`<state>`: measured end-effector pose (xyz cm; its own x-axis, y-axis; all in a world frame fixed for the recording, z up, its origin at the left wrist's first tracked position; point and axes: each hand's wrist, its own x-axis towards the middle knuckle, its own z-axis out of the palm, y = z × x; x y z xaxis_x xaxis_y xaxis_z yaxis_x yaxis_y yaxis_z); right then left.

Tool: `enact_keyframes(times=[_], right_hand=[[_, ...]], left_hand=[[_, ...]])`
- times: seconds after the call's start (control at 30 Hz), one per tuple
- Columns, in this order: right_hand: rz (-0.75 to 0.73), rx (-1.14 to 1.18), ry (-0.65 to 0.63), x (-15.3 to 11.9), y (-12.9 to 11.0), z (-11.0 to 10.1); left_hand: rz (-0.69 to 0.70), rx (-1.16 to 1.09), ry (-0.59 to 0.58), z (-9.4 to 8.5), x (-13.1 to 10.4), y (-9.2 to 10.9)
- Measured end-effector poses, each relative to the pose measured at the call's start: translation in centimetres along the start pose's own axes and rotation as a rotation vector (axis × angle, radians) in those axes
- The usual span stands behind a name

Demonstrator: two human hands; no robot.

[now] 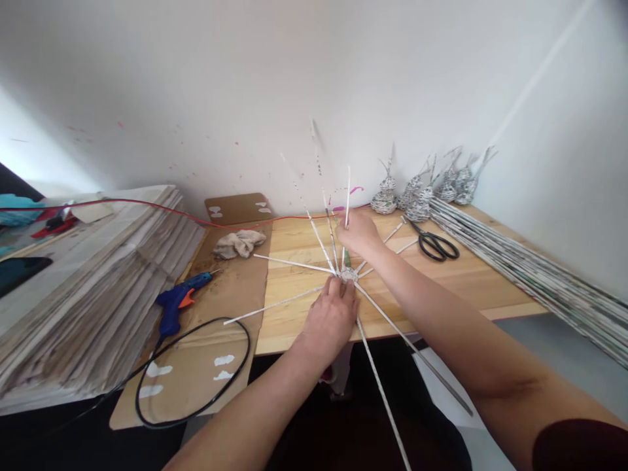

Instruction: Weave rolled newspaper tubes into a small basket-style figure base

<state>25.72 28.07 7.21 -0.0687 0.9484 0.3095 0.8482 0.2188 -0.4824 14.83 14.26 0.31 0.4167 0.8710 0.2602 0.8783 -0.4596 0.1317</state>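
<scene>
A small woven paper hub (348,275) lies on the wooden board, with several thin rolled-paper rods (292,265) spreading from it like spokes. Some spokes slant upward toward the wall; others reach left, right and past the front edge. My left hand (333,311) presses on the near left side of the hub, its fingers bent and close together. Just beyond the hub, my right hand (360,232) is closed in a pinch round an upright paper rod (348,186).
Black scissors (439,246) lie right, before several woven paper figures (384,196) and a long bundle of paper rods (510,258). At left are a blue glue gun (171,309) with a looped cord, a crumpled cloth (239,244), cardboard (206,350) and a tall newspaper stack (112,294).
</scene>
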Motion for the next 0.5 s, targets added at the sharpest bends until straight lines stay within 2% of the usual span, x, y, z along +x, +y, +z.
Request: enact_keyframes(times=[0.13, 0.23, 0.37, 0.5], right_hand=[[0.045, -0.028, -0.161, -1.1, 0.6, -0.5], [0.11, 0.015, -0.221, -1.1, 1.4, 0.1], [0.119, -0.051, -0.22, -0.5, 2.3, 1.9], [0.076, -0.024, -0.122, -0.7, 2.3, 3.2]], left_hand=[[-0.001, 0.01, 0.006, 0.0, 0.0, 0.0], [0.014, 0.015, 0.034, 0.2, 0.0, 0.0], [0.014, 0.018, 0.048, 0.5, 0.0, -0.1], [0.014, 0.018, 0.051, 0.5, 0.1, -0.2]])
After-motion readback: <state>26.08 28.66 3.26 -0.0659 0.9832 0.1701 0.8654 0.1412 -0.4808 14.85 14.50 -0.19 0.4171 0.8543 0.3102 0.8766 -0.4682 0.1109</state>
